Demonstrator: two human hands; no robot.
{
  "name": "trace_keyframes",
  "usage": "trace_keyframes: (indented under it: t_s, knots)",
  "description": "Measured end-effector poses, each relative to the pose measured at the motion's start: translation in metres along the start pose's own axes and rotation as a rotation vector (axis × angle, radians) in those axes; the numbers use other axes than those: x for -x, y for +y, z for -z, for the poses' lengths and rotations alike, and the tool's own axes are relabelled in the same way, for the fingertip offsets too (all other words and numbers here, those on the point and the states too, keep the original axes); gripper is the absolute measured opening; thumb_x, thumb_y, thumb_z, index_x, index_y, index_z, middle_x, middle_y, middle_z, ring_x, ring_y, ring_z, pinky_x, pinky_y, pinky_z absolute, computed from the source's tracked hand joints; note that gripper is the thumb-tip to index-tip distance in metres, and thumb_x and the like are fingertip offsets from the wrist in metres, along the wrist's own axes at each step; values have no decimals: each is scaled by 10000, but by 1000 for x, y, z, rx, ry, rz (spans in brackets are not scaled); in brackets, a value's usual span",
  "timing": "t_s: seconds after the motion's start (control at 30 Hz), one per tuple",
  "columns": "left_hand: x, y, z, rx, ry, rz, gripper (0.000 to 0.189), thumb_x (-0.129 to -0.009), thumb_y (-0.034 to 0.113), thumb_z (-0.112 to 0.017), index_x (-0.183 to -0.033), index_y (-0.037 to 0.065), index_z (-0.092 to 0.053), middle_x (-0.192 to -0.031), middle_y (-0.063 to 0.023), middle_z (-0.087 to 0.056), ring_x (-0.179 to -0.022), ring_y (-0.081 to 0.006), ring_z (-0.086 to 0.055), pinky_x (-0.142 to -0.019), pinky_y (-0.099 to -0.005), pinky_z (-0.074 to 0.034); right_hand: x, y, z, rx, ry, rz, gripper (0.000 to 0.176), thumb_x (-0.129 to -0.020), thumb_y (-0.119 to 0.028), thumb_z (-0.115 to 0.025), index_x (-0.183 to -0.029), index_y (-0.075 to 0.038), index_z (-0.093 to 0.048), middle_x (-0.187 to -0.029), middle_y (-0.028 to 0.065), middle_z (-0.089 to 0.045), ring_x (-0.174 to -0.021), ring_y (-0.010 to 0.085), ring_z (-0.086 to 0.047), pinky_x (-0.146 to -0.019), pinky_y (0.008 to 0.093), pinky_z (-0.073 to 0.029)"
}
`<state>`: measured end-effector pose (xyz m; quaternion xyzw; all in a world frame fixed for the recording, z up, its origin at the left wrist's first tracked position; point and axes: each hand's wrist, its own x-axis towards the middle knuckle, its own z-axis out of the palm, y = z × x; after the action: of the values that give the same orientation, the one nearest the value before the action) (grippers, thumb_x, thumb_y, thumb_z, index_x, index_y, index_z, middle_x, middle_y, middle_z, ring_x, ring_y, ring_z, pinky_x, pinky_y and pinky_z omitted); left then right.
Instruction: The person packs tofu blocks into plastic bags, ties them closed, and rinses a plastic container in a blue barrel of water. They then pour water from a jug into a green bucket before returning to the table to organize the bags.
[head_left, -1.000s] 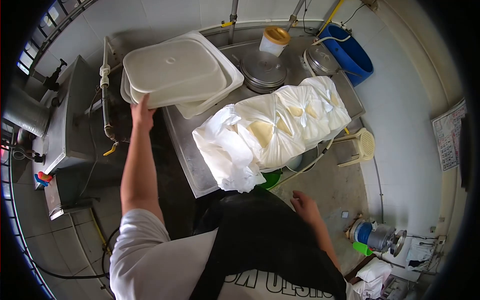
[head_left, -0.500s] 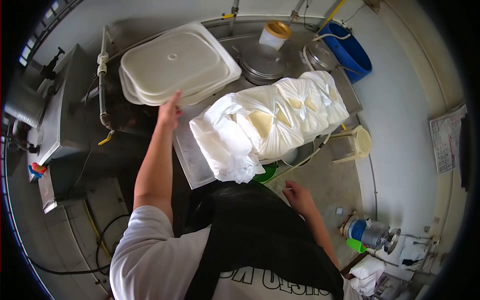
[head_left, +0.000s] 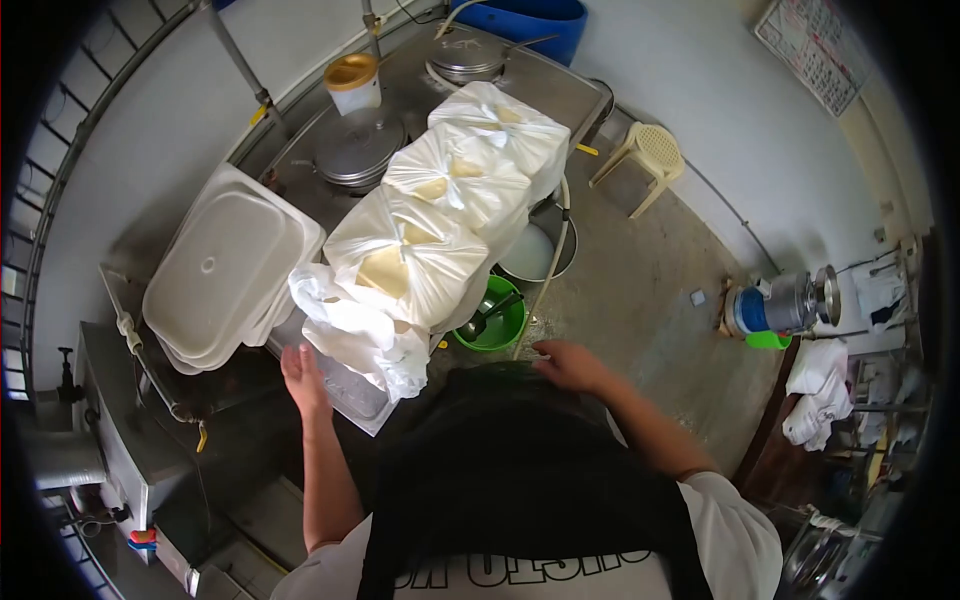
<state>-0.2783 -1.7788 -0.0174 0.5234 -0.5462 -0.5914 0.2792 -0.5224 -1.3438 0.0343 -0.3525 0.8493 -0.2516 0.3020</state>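
My left hand [head_left: 303,378] is empty, with fingers stretched upward, just left of the crumpled near end of a row of white tied bundles [head_left: 405,255]. Pale yellow contents show through gaps around their knots. They sit on a metal table [head_left: 352,392]. Stacked white plastic lids or trays [head_left: 215,265] lie beyond that hand, to the left. My right hand [head_left: 568,365] hovers in front of the apron, fingers loosely bent, with nothing seen in it. Close to it on the floor stands a green basin [head_left: 508,332] with a dark ladle-like utensil [head_left: 485,318] inside.
Behind the bundles are a lidded metal pot [head_left: 360,145], a tub with an orange lid [head_left: 352,88] and another lidded pot [head_left: 466,58]. A large metal pot [head_left: 567,250] with whitish liquid stands below, with a hose [head_left: 553,275] across it. A plastic stool [head_left: 650,155] stands right.
My left hand has left the edge of the white lids and come back toward my body. My view has turned right, bringing the green basin and metal pot into fuller sight.
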Motion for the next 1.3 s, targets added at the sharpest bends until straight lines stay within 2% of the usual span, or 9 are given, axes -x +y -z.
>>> trace_keyframes:
  t_s: [0.2, 0.27, 0.33, 0.4, 0.43, 0.57, 1.03, 1.17, 1.3]
  knots:
    - [26, 74, -81, -329, 116, -680, 724, -965, 302, -693, -1508, -46, -364, -1382, -238, -544, -1222, -283, -563, -960, -422, -493, 13, 91, 15, -106, -42, -122, 476, -936, -327, -662, -1279, 3, -647, -1181, 247, -695, -1080, 404, -683, -958, 461, -532]
    - [-21, 100, -71, -663, 62, -665, 516, -965, 270, -670, -1351, -54, -556, -1126, -173, -675, -997, -251, -640, -856, -394, -529, 33, 172, 4, -20, -27, -214, 469, -939, -327, -668, -1275, -1, -652, -1205, 243, -691, -1079, 375, -694, -940, 449, -543]
    - [-31, 138, -64, -424, 152, -278, 424, -967, 246, -639, -1282, -35, -597, -921, -93, -698, -855, -244, -665, -839, -372, -538, 73, 259, -2, 17, -73, -402, 525, -926, -396, -665, -1290, -18, -648, -1204, 229, -697, -1140, 376, -665, -954, 448, -532]
    - [-14, 170, -60, -46, 282, -356, 416, -959, 219, -659, -1246, -78, -609, -1084, -208, -709, -969, -288, -684, -874, -398, -529, 132, 370, -25, -146, -92, -705, 585, -940, -469, -630, -1297, -5, -630, -1183, 201, -712, -1123, 381, -663, -946, 455, -527]
    - [-22, 166, -62, -13, 397, -503, 428, -948, 203, -674, -1258, -83, -600, -1133, -230, -693, -1019, -291, -674, -903, -394, -518, 175, 486, -68, -27, -18, -490, 576, -962, -483, -608, -1265, 7, -627, -1142, 220, -711, -1050, 387, -673, -934, 485, -524]
    - [91, 187, -112, -587, 757, -953, 503, -880, 143, -733, -1318, -33, -557, -1251, -282, -608, -1169, -461, -570, -1026, -493, -450, 226, 487, 19, -128, -49, -780, 547, -957, -438, -619, -1249, 24, -631, -1109, 218, -717, -1016, 362, -683, -900, 465, -529]
    - [271, 66, -397, -734, -887, -1057, 165, -904, 169, -692, -989, 30, -668, -982, -169, -671, -883, -350, -675, -795, -427, -564, 153, 364, 118, -318, 188, -605, 461, -941, -304, -659, -1215, 66, -645, -1025, 209, -739, -935, 279, -719, -802, 394, -545]
    - [240, 88, -439, -659, -538, -1240, 326, -881, 211, -714, -1143, 26, -653, -1201, -165, -626, -1100, -395, -612, -950, -480, -510, 112, 361, 150, -235, 159, -418, 480, -948, -335, -665, -1268, 22, -637, -1090, 202, -737, -1021, 288, -718, -852, 379, -542]
    - [177, 143, -466, -986, -167, -1180, 662, -895, 339, -706, -1448, 47, -488, -1551, -180, -401, -1457, -451, -313, -1170, -613, -289, 107, 542, 109, -124, 78, -389, 452, -960, -318, -663, -1270, 9, -637, -1104, 182, -737, -1026, 288, -713, -880, 377, -541]
